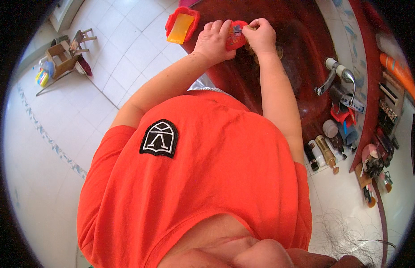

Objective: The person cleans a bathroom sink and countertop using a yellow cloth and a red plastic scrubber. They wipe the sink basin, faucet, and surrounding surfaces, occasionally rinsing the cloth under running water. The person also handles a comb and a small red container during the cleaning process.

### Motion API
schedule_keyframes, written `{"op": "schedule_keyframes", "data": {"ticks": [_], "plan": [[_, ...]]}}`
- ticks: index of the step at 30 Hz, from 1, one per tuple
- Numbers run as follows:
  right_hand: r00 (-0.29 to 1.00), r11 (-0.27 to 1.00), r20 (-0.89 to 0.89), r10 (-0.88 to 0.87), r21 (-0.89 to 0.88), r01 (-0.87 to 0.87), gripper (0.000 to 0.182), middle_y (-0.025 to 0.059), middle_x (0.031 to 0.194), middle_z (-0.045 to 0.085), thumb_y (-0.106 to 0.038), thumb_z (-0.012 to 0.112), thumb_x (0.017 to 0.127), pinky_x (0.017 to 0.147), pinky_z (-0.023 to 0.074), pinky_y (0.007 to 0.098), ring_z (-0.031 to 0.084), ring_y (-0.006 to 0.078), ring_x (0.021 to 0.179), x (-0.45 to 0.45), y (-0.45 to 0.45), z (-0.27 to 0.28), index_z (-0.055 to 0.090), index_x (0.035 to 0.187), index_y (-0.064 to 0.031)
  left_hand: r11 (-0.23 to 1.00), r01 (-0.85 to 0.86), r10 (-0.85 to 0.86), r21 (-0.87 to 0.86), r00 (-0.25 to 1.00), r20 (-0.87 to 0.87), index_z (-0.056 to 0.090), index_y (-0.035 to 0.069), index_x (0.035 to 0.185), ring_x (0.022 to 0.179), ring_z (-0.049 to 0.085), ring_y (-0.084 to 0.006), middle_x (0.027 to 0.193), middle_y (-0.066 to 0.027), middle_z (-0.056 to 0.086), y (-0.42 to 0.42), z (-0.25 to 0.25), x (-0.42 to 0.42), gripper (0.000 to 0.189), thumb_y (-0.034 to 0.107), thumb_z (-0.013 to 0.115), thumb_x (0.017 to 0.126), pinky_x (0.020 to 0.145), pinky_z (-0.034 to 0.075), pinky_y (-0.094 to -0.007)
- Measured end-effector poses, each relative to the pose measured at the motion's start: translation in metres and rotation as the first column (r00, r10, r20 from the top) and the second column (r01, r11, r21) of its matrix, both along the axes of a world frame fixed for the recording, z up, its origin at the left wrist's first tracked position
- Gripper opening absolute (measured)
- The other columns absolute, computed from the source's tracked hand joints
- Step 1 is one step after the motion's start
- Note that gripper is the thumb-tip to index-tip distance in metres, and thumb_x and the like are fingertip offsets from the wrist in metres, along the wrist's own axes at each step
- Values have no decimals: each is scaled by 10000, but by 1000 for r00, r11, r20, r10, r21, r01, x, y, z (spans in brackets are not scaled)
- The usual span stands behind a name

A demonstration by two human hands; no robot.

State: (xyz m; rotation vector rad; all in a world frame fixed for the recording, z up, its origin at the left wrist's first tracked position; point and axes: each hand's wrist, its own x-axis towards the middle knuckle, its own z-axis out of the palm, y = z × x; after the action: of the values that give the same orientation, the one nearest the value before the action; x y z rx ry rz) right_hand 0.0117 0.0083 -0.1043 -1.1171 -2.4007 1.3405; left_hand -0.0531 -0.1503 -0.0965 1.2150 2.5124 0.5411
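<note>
My left hand (214, 42) is wrapped around the near and left side of a small red plastic item (236, 35) with printed figures, perhaps a soap box lid. At its right edge, my right hand (261, 35) pinches a small brownish thing (250, 28), possibly a scrubbing pad, against or beside the red item. Both hands are over the dark red washbasin (294, 60). Left of them, a bar of orange-yellow soap (180, 28) lies in a red scalloped soap dish (195, 16) on the basin's corner. Something yellowish in the basin is partly hidden behind my right wrist.
A chrome faucet (345, 72) stands at the basin's right side. Tubes and bottles (324, 150) line the near right counter, and a red shelf (365, 134) holds brushes and cosmetics. A wooden stool (61, 58) is on the tiled floor at far left.
</note>
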Motion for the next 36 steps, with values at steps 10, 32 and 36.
{"op": "schedule_keyframes", "data": {"ticks": [10,32,36], "plan": [[999,991,-52,-17,133,24,114,178,881,686,-114,680,778,773,533,436,656,381,836,14,-15,-5,670,856,-31,1000,7,-7,-1,999,-43,368,35,1428,1230,445,-382,1322,-199,478,-1,-1,0,951,390,781,648,1079,373,-438],[924,962,-297,-242,-198,189,244,66,922,658,-21,680,771,727,531,306,637,152,786,44,-38,-19,606,1003,-22,1000,30,-31,-9,998,-58,358,39,1432,1235,436,-392,1337,-198,462,-1,-2,-1,928,400,760,677,1085,366,-443],[944,966,-266,-194,-218,137,256,82,897,668,-61,712,740,748,529,331,640,183,787,32,-16,-29,616,973,-17,1000,1,-2,-7,998,-70,354,43,1436,1231,438,-391,1344,-191,459,-1,-5,0,933,399,763,677,1080,373,-447]]}}
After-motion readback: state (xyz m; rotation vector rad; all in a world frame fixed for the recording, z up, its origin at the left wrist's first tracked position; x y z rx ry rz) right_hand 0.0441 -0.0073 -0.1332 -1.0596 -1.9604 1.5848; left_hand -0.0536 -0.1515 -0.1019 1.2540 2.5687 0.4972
